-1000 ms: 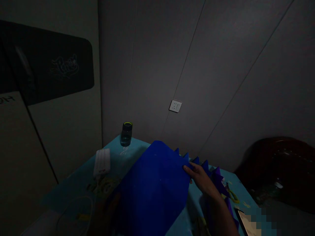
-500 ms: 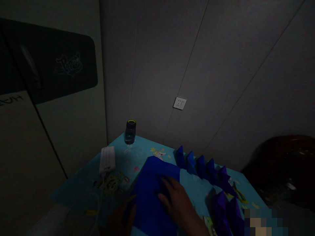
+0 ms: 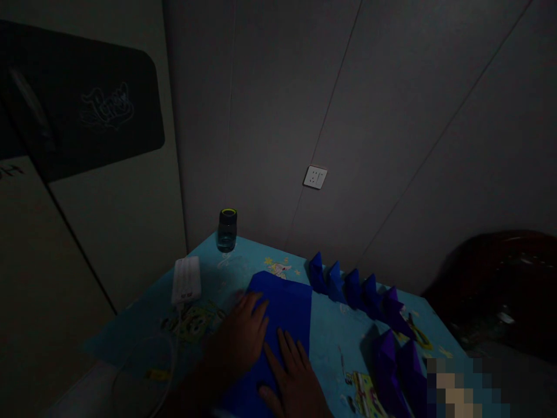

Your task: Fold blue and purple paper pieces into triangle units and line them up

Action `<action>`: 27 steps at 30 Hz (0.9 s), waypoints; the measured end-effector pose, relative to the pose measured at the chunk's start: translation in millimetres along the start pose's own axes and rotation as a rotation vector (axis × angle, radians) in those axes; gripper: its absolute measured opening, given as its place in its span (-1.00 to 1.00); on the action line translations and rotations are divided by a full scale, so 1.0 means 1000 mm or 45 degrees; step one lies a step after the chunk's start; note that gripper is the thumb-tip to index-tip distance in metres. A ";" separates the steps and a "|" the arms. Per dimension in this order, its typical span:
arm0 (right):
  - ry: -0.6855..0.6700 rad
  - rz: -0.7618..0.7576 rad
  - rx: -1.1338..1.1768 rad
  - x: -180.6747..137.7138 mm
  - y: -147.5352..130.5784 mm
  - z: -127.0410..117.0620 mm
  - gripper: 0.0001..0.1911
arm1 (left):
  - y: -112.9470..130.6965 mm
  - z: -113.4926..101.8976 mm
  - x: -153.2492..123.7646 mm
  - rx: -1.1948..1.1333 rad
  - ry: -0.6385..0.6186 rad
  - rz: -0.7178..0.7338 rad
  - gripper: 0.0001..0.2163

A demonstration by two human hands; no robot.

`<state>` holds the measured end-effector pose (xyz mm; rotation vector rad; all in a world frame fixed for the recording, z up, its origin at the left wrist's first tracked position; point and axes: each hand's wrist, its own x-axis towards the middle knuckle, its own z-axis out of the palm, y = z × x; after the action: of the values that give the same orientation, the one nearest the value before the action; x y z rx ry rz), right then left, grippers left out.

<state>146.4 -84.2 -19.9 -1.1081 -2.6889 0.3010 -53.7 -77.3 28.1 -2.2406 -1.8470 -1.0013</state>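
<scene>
- The blue paper sheet (image 3: pixel 287 299), held raised a second ago, now lies on the table (image 3: pixel 333 325) under both hands, so it is positioned for flat handwork.
- Right hand (image 3: pixel 298 380): laid on the sheet, fingers spread, gripping nothing.
- Left hand (image 3: pixel 238 338): over the sheet's left edge; whether it pinches that edge, I cannot tell.
- Beyond and right of the right hand: a row of folded paper pieces (image 3: pixel 354 289).
- Beyond and left of the left hand: a white power bank (image 3: pixel 186 281).

Matt paper sheet (image 3: pixel 290 299), paper boats (image 3: pixel 354 290) (also matt), smooth plastic bottle (image 3: pixel 227 232)
</scene>
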 end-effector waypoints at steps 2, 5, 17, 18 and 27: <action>-0.006 0.017 0.037 0.009 -0.007 -0.008 -0.33 | -0.003 0.012 0.039 0.070 -0.160 0.008 -0.66; 0.005 0.041 0.071 0.022 -0.011 -0.016 -0.37 | -0.021 0.038 0.081 0.174 -0.248 -0.063 -0.67; 0.031 0.068 0.120 0.028 -0.007 -0.011 -0.38 | -0.064 0.100 0.075 0.280 -0.275 -0.096 -0.53; 0.031 0.073 0.124 0.028 -0.007 -0.012 -0.38 | -0.063 0.102 0.075 0.279 -0.288 -0.091 -0.51; 0.171 0.083 0.006 0.047 0.007 -0.034 -0.42 | -0.069 0.108 0.095 0.284 -0.326 -0.068 -0.49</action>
<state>128.3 -42.4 15.8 -1.1729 -2.5375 0.2350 -63.3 70.3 -31.1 -2.2809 -2.0103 -0.5011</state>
